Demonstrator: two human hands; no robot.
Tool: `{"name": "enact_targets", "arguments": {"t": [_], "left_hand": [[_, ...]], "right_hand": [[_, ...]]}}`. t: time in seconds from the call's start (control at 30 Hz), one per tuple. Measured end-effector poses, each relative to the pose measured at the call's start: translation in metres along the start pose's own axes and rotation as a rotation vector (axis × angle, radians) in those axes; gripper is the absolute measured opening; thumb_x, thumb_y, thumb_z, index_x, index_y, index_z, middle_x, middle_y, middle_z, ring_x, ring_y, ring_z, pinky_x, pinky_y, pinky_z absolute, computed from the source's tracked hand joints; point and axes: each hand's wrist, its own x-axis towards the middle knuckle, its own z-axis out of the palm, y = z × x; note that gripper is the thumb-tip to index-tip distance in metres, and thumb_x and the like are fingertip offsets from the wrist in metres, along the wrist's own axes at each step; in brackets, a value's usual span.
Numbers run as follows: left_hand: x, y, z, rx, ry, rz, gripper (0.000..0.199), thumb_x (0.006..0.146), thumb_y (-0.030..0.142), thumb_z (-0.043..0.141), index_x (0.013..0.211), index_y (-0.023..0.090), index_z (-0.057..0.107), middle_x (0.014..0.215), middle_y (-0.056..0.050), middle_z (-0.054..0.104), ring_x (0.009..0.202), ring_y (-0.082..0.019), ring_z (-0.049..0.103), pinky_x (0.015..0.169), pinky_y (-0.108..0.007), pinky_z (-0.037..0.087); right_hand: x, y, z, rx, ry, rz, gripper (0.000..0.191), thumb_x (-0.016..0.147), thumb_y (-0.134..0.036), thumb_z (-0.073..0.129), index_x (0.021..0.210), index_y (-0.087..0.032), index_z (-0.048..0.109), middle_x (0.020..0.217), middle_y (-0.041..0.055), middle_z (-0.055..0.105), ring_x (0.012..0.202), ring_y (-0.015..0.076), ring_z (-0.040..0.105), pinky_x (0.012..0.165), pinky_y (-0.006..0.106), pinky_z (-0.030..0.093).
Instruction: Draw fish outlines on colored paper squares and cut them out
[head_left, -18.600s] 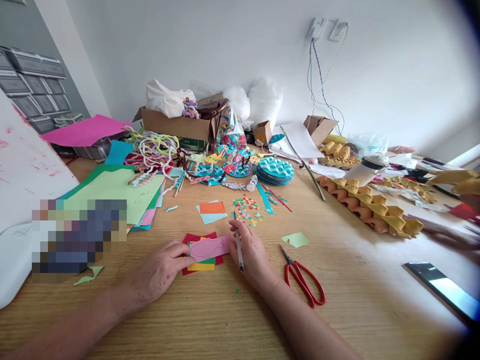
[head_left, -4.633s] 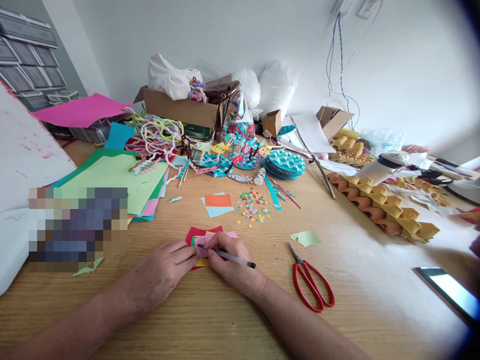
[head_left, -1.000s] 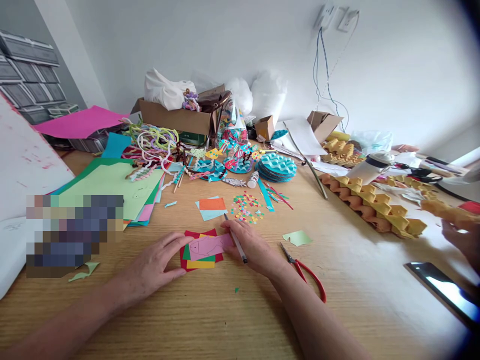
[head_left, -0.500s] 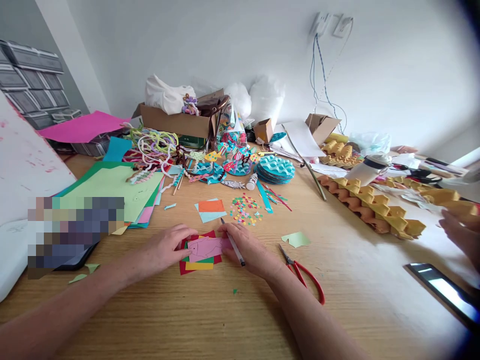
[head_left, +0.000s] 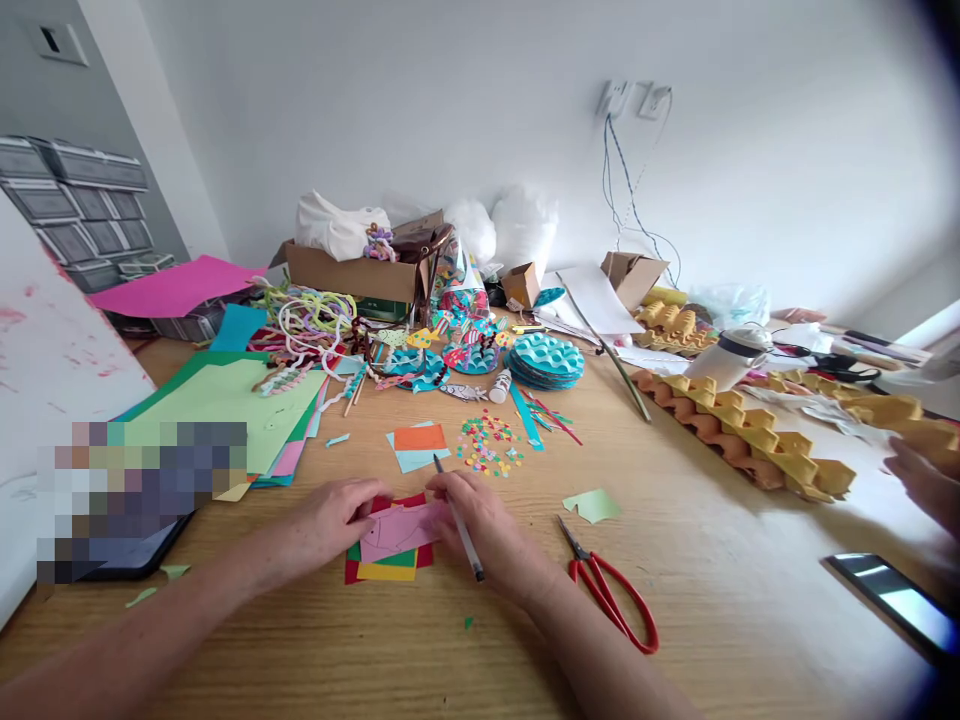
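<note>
A pink piece of paper (head_left: 394, 534) with a fish outlined on it lies over a small pile of red, green and yellow paper pieces (head_left: 388, 572). My left hand (head_left: 330, 525) grips its left end between thumb and fingers. With my right hand (head_left: 491, 525) I hold a pen (head_left: 466, 540), its tip pointing away from me, while the fingers of that hand also rest at the paper's right end. Red-handled scissors (head_left: 611, 590) lie partly spread to the right of my right hand. Beyond my hands are orange and light blue paper pieces (head_left: 420, 438).
Coloured dots (head_left: 491, 440) lie scattered ahead. Stacked blue wavy discs (head_left: 546, 360), pipe cleaners (head_left: 307, 325) and large paper sheets (head_left: 225, 400) stand farther back. On the right are egg cartons (head_left: 750, 430), a phone (head_left: 892, 600) and another person's hand (head_left: 922, 480).
The view has tilted upward, so things sit lower in the picture. The pink paper is turned a little, its right end higher. Both hands keep their hold.
</note>
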Motion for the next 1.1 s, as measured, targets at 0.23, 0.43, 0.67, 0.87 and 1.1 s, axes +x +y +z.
{"name": "enact_targets", "arguments": {"t": [0.23,0.43,0.67,0.87,1.1], "left_hand": [[0.031,-0.006,-0.023,0.224,0.127,-0.029,0.04,0.077,0.009,0.05,0.115,0.021,0.056,0.11,-0.006,0.062,0.1,-0.021,0.06,0.084,-0.033,0.047],[0.08,-0.009,-0.024,0.265,0.11,-0.046,0.031,0.084,0.025,0.059,0.113,0.015,0.057,0.118,-0.011,0.058,0.111,-0.024,0.053,0.095,-0.038,0.043],[0.109,-0.022,-0.014,0.287,0.029,-0.101,0.03,0.089,0.031,0.056,0.115,0.017,0.055,0.118,-0.009,0.057,0.1,-0.023,0.059,0.083,-0.044,0.05],[0.113,-0.019,-0.015,0.26,-0.016,-0.15,0.03,0.089,0.03,0.056,0.116,0.016,0.055,0.116,-0.009,0.058,0.096,-0.022,0.06,0.08,-0.042,0.052],[0.11,-0.011,-0.012,0.195,0.033,-0.135,0.03,0.089,0.03,0.056,0.116,0.016,0.055,0.117,-0.009,0.058,0.098,-0.022,0.06,0.081,-0.043,0.051]], "right_hand": [[0.001,-0.001,0.003,-0.002,0.317,-0.101,0.02,0.079,-0.007,0.047,0.094,-0.018,0.056,0.086,0.0081,0.063,0.082,0.0194,0.06,0.073,0.029,0.047],[-0.003,-0.011,0.009,-0.012,0.264,-0.174,0.019,0.082,-0.007,0.044,0.088,-0.018,0.058,0.08,0.0065,0.064,0.073,0.0171,0.059,0.066,0.026,0.046],[-0.002,-0.01,0.009,-0.017,0.255,-0.183,0.02,0.082,-0.007,0.043,0.087,-0.017,0.06,0.078,0.0066,0.064,0.071,0.0167,0.059,0.064,0.025,0.046],[-0.002,-0.01,0.01,-0.005,0.235,-0.179,0.02,0.083,-0.006,0.042,0.085,-0.016,0.059,0.077,0.0069,0.064,0.068,0.0169,0.059,0.063,0.026,0.046],[0.0,-0.011,0.009,-0.021,0.275,-0.21,0.02,0.083,-0.006,0.042,0.086,-0.017,0.059,0.077,0.0064,0.065,0.068,0.0156,0.061,0.061,0.023,0.047]]}}
